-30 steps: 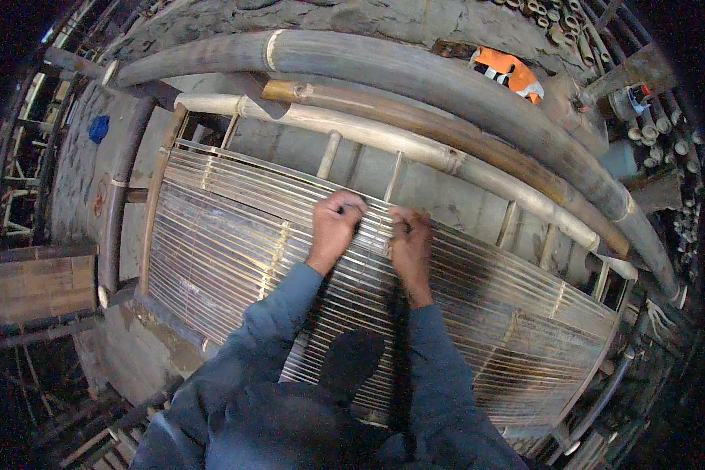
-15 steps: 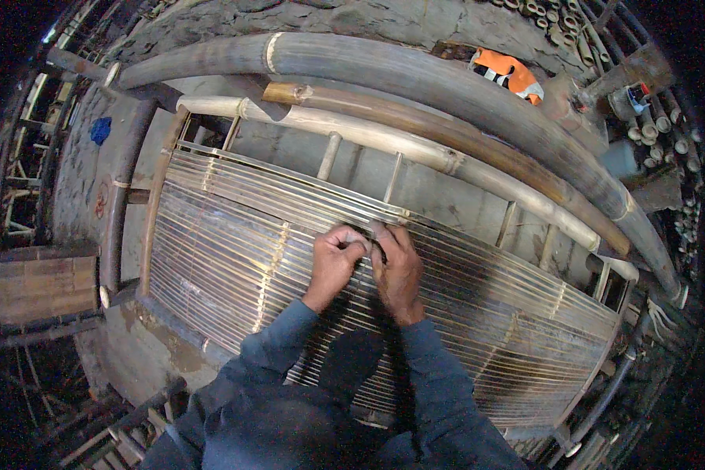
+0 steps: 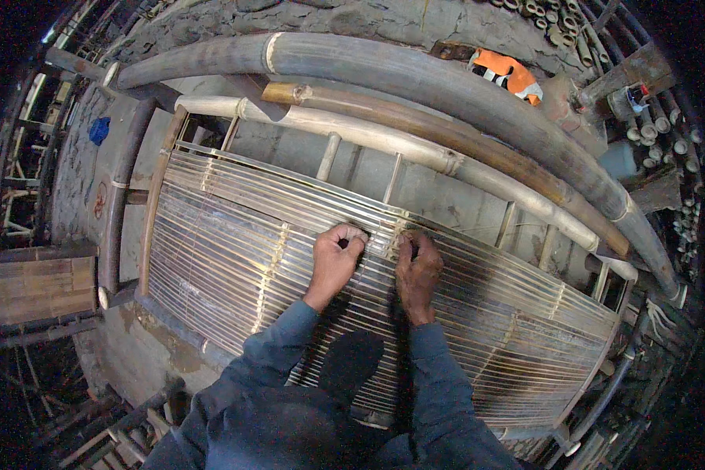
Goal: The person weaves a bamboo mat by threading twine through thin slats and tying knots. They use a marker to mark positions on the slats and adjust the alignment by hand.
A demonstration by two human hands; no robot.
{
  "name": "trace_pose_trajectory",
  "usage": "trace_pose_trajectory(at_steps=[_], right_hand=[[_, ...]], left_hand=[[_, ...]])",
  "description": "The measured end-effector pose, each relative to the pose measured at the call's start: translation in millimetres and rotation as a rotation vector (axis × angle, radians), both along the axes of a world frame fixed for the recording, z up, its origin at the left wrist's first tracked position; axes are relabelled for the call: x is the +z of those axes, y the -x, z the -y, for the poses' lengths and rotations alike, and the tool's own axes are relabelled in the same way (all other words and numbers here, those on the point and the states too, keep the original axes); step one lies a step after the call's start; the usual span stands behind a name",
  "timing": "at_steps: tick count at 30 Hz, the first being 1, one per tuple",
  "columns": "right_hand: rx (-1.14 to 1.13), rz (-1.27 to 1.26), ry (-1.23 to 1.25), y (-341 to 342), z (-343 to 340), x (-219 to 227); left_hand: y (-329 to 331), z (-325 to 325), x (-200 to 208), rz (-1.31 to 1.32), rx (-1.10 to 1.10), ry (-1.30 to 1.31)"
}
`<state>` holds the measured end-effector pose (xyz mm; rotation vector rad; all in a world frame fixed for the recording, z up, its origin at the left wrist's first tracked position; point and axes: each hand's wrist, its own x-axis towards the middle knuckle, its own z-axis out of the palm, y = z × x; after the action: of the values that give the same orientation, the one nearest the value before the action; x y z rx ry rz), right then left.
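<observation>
A wide panel of thin, closely spaced bamboo slats (image 3: 219, 258) lies in front of me inside a bamboo frame. Pale bindings (image 3: 272, 270) cross the slats in rows. My left hand (image 3: 337, 266) is over the upper middle of the panel, thumb and forefinger pinched together. A short gap to its right, my right hand (image 3: 420, 274) has its fingers curled and pinched beside another pale binding (image 3: 399, 223) at the slats. Whatever is between the fingers of either hand is too small to make out.
Behind the panel runs a pale bamboo rail (image 3: 352, 133), with a thick grey bamboo pole (image 3: 415, 74) arching beyond it. An orange-and-white object (image 3: 509, 74) lies past the pole. Cut bamboo pieces (image 3: 658, 129) are piled at far right. A woven panel (image 3: 43, 286) stands at left.
My right hand has moved right, away from my left hand, uncovering the slats and binding between them. My left hand has stayed nearly in place, still pinched.
</observation>
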<state>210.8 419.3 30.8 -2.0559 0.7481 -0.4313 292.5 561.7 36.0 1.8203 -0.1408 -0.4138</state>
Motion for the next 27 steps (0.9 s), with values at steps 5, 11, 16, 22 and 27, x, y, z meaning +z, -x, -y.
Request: trace_pose_trajectory(at_steps=[5,11,16,22,27], right_hand=[[0.047,0.129,-0.240,-3.1,-3.8,-1.2],[0.082,0.081,-0.205,-8.0,-19.0,3.3],[0.124,0.083,-0.226,-11.0,-19.5,-5.3],[0.170,0.155,0.065,-23.6,-16.1,2.0],[0.434,0.283,0.388,-41.6,6.0,22.0]], left_hand=[[-11.7,15.0,9.2,-0.266,-0.052,0.105],[-21.7,20.8,19.2,-0.413,-0.075,0.065],[-21.7,18.3,-6.0,-0.251,-0.074,0.076],[-22.9,22.4,0.8,0.102,-0.065,-0.080],[-49.5,16.4,9.1,0.292,-0.277,-0.268]])
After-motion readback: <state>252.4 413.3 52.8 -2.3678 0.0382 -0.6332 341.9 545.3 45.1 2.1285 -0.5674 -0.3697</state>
